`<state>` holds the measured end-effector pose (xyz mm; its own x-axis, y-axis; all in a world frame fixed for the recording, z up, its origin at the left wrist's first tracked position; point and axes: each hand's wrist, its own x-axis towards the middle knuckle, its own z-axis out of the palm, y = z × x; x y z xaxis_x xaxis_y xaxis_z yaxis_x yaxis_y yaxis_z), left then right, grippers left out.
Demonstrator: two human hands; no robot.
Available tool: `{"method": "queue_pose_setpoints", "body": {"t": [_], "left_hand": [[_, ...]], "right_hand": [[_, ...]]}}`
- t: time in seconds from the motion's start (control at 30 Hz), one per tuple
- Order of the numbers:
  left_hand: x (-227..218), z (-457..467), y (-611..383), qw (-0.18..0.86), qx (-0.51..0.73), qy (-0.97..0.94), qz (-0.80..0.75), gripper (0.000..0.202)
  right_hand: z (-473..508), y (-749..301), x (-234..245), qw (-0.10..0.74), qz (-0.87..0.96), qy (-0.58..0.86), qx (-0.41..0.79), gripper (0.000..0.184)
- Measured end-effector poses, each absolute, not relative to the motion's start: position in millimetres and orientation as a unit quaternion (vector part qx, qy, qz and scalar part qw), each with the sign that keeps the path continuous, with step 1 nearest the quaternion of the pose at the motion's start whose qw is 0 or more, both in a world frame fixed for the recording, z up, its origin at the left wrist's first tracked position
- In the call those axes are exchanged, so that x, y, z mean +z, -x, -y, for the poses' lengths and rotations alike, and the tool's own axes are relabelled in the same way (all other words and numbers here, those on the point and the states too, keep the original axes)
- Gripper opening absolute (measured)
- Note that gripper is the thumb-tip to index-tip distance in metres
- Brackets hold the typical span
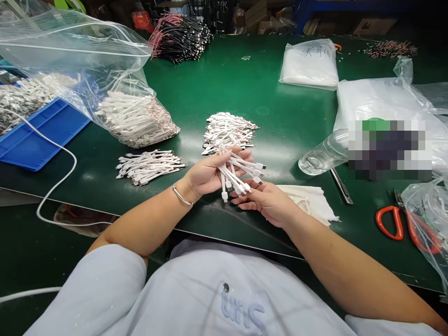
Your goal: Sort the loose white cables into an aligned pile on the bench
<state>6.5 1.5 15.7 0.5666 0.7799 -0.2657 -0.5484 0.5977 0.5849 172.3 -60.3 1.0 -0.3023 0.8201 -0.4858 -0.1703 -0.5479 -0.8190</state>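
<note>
My left hand [210,172], with a metal bangle on its wrist, and my right hand [266,203] together hold a loose bundle of short white cables with connector ends [238,170]. The connector ends fan out to the right and downward between my hands. Just beyond my fingers, a heap of the same cables [227,133] lies on the green bench mat [280,107]. A smaller heap [149,166] lies left of my left hand. A clear zip bag packed with similar cables [136,121] rests further left.
A blue parts tray [42,137] sits at the left. A black cable bundle [180,39] lies at the back. To the right are a white cloth [308,200], a clear bottle [324,151], a utility knife [341,185], orange-handled scissors [390,224] and plastic bags.
</note>
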Motion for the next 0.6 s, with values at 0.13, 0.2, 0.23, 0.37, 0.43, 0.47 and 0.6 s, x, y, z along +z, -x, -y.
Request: {"method": "queue_pose_setpoints", "body": {"t": [0.13,0.2,0.23,0.37,0.43,0.47,0.6], "left_hand": [[14.0,-0.6,-5.9,0.860,0.377,-0.234,-0.252,0.021],[13.2,-0.8,-6.1,0.860,0.377,-0.234,-0.252,0.022],[12.9,-0.9,-6.4,0.860,0.378,-0.233,-0.252,0.023],[12.6,-1.6,-7.5,0.857,0.384,-0.231,-0.254,0.025],[12.2,-2.4,-7.4,0.856,0.386,-0.229,-0.255,0.026],[11.9,-2.9,-7.2,0.856,0.387,-0.228,-0.255,0.025],[10.8,-5.2,-5.7,0.856,0.390,-0.220,-0.257,0.024]], "right_hand": [[63.5,-171.8,2.5,0.338,0.374,0.471,0.724,0.038],[64.4,-171.5,2.0,0.340,0.391,0.470,0.714,0.042],[64.8,-171.0,1.5,0.341,0.393,0.470,0.713,0.045],[65.1,-169.0,-1.7,0.359,0.370,0.489,0.704,0.044],[63.9,-170.1,-3.0,0.370,0.367,0.499,0.692,0.042],[63.1,-171.3,-3.4,0.375,0.369,0.501,0.687,0.042],[59.3,-176.9,-3.4,0.400,0.364,0.509,0.670,0.039]]}}
